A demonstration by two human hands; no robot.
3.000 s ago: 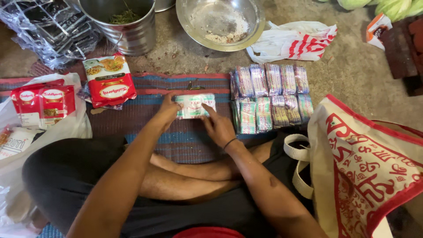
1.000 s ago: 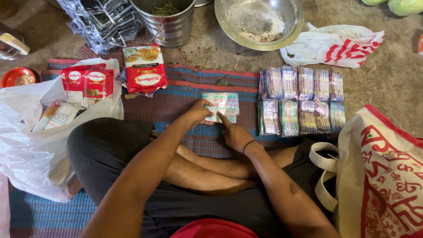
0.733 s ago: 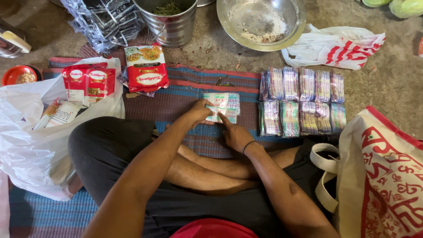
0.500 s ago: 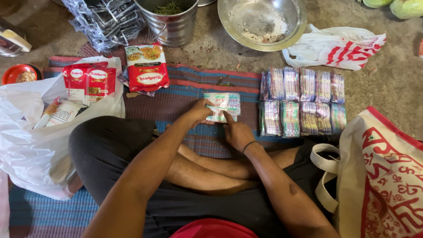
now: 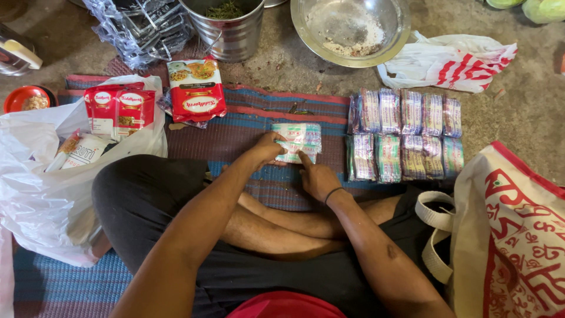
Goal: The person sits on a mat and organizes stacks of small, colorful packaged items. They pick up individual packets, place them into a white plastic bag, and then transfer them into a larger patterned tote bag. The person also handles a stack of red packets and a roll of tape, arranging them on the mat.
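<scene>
1. On the striped woven mat (image 5: 253, 126), at its middle, a small pale green-and-white packet stack (image 5: 298, 141) is lying flat, just in front of the seated person's crossed legs.
2. The left hand (image 5: 268, 149) is gripping the stack's near left edge, fingers curled over it.
3. The right hand (image 5: 318, 176) is resting at the stack's near right corner, index finger extended and touching it; the other fingers are loosely folded, so it is pressing rather than clasping.
4. To the right of the stack, two rows of similar sachet bundles (image 5: 405, 135) are lying side by side on the mat, near but apart from it.
5. To the upper left, a red food pouch (image 5: 196, 89) is lying on the mat's far edge; two smaller red pouches (image 5: 119, 109) are sitting on a white plastic bag (image 5: 41, 194).
6. Beyond the mat, on bare concrete floor (image 5: 282, 65), a steel bucket (image 5: 229, 32), a wide metal bowl (image 5: 351, 26) and a red-striped plastic bag (image 5: 453, 59) are standing.
7. At far right, a red-and-cream cloth bag (image 5: 512, 235) is leaning beside the person's knee.
</scene>
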